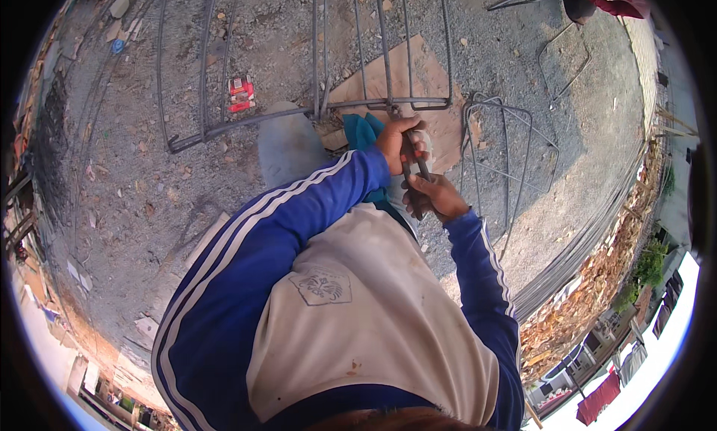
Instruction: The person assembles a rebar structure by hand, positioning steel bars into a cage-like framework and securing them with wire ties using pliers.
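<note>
1. Grey steel rods, thin and round, make a large frame (315,57) in front of the person whom I watch from far away. Its long bars run almost side by side, and their near ends meet a crossbar, which looks bent through my wide lens.

2. Rough gravel (112,162) covers the ground, with small stones and scraps. Partly under the frame lies a flat brown board (429,72) with a pointed corner, and near it a smooth grey sheet (287,147) with a rounded edge.

3. Crushed and bright, a small red pack (241,93) lies between the bars. To the right, I see a smaller frame (506,132) of bent rods, standing apart from the large one.

4. Soft cloth is closest to me: a pale shirt (366,281) with some stains, and blue sleeves (261,214) with white stripes. A piece of teal cloth (362,132) shows beside the left wrist.

5. Dark and narrow, the hand tool (407,153) has two long parts lying side by side, with orange-red patches on them. It is just before the near edge of the large frame; whether its far end touches the steel, I cannot tell.

6. Curled fingers of the left hand (396,142) grip the tool at its far part. The right hand (435,196) is closed around the nearer part, its thumb laid along it.
</note>
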Action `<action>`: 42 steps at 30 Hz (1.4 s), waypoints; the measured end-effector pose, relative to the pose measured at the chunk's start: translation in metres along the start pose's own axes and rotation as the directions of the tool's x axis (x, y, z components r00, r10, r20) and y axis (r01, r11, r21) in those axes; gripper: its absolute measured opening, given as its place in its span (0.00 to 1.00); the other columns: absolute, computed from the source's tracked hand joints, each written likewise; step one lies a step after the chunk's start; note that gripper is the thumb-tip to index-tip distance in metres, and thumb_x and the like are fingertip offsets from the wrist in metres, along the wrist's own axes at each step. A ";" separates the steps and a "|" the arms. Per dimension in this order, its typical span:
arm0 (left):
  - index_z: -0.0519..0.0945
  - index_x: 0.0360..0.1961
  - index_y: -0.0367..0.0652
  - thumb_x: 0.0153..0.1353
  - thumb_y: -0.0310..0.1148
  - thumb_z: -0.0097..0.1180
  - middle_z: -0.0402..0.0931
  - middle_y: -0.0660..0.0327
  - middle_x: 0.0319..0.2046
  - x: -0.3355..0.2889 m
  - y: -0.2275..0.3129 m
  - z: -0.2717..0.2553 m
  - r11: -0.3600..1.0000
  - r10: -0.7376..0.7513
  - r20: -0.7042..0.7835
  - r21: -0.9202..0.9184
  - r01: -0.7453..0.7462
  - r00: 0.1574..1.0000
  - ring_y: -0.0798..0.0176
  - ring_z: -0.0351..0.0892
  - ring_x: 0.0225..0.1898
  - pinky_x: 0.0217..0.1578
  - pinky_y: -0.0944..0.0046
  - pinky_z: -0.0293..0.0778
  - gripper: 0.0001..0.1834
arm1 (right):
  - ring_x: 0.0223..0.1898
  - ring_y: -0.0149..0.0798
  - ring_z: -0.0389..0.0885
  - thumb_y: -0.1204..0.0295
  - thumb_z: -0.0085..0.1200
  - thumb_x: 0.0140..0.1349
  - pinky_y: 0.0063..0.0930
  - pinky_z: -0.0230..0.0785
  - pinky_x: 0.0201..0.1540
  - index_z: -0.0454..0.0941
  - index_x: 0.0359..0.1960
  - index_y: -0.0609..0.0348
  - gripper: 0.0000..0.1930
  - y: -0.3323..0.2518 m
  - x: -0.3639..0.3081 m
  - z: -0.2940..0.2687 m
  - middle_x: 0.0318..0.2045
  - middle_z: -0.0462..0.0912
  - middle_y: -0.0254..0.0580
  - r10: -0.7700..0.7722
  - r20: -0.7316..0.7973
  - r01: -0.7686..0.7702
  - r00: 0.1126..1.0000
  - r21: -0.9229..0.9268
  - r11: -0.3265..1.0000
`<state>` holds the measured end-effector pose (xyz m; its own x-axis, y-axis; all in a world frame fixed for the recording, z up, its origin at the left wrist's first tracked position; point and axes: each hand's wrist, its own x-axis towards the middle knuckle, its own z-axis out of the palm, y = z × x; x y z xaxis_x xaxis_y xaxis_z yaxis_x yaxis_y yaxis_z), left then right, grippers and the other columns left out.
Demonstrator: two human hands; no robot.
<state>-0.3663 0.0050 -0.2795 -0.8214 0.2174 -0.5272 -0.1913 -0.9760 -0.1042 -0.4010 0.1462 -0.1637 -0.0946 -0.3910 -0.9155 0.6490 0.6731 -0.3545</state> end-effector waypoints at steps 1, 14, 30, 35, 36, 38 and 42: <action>0.73 0.36 0.44 0.62 0.46 0.55 0.62 0.69 0.14 -0.010 -0.001 0.022 0.999 0.033 -0.159 0.026 -0.029 0.987 0.64 0.68 0.17 0.25 0.56 0.72 0.16 | 0.27 0.41 0.79 0.58 0.56 0.61 0.37 0.71 0.30 0.72 0.42 0.59 0.17 -0.003 -0.007 0.005 0.25 0.76 0.40 0.002 -0.003 -0.002 1.000 -0.003 1.000; 0.76 0.34 0.43 0.56 0.53 0.59 0.72 0.60 0.19 -0.014 -0.009 0.009 0.930 0.260 -0.393 0.347 -0.120 0.882 0.61 0.72 0.17 0.21 0.59 0.71 0.22 | 0.25 0.44 0.80 0.65 0.52 0.62 0.39 0.71 0.28 0.73 0.35 0.61 0.10 0.009 0.010 0.026 0.24 0.79 0.42 -0.095 -0.272 -0.021 0.958 -0.395 0.919; 0.71 0.26 0.48 0.61 0.47 0.58 0.62 0.70 0.12 -0.018 -0.010 0.013 0.983 -0.014 -0.200 0.177 0.050 0.980 0.66 0.64 0.15 0.23 0.59 0.67 0.16 | 0.23 0.34 0.76 0.64 0.59 0.57 0.25 0.65 0.26 0.74 0.35 0.56 0.11 0.036 0.030 0.012 0.21 0.74 0.35 0.079 0.076 -0.099 0.994 0.305 0.947; 0.70 0.25 0.48 0.64 0.48 0.52 0.67 0.66 0.16 0.025 -0.035 0.029 0.951 0.271 -0.563 0.284 -0.126 0.781 0.63 0.68 0.15 0.21 0.56 0.70 0.17 | 0.35 0.56 0.80 0.66 0.58 0.53 0.46 0.72 0.40 0.67 0.53 0.63 0.26 0.041 0.002 0.015 0.37 0.79 0.51 -0.817 -0.246 0.063 0.522 -0.944 0.325; 0.70 0.25 0.48 0.64 0.49 0.51 0.67 0.66 0.16 0.026 -0.038 0.038 0.951 0.296 -0.634 0.266 -0.157 0.715 0.63 0.67 0.14 0.21 0.56 0.70 0.18 | 0.35 0.56 0.80 0.66 0.58 0.53 0.46 0.72 0.40 0.67 0.53 0.63 0.26 0.045 0.005 0.013 0.37 0.79 0.51 -0.819 -0.258 0.053 0.513 -0.943 0.330; 0.71 0.26 0.47 0.63 0.50 0.52 0.67 0.65 0.17 0.019 -0.037 0.031 0.945 0.308 -0.596 0.281 -0.167 0.742 0.63 0.69 0.16 0.24 0.56 0.71 0.18 | 0.37 0.61 0.79 0.65 0.57 0.55 0.48 0.72 0.40 0.69 0.51 0.63 0.24 0.052 0.019 0.005 0.36 0.79 0.54 -0.657 -0.385 0.002 0.649 -0.862 0.507; 0.76 0.34 0.46 0.62 0.47 0.54 0.70 0.66 0.20 -0.014 -0.020 0.025 0.760 0.396 -0.489 0.650 0.022 0.777 0.66 0.72 0.23 0.30 0.58 0.72 0.15 | 0.21 0.41 0.77 0.62 0.55 0.61 0.31 0.65 0.18 0.74 0.43 0.59 0.15 0.044 0.007 0.002 0.25 0.76 0.40 -0.056 -0.003 0.054 0.998 0.311 0.949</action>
<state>-0.3638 0.0219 -0.2491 -0.4511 -0.2248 -0.8637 -0.5129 -0.7266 0.4571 -0.3717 0.1718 -0.1851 -0.1324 -0.4262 -0.8949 0.8453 0.4229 -0.3265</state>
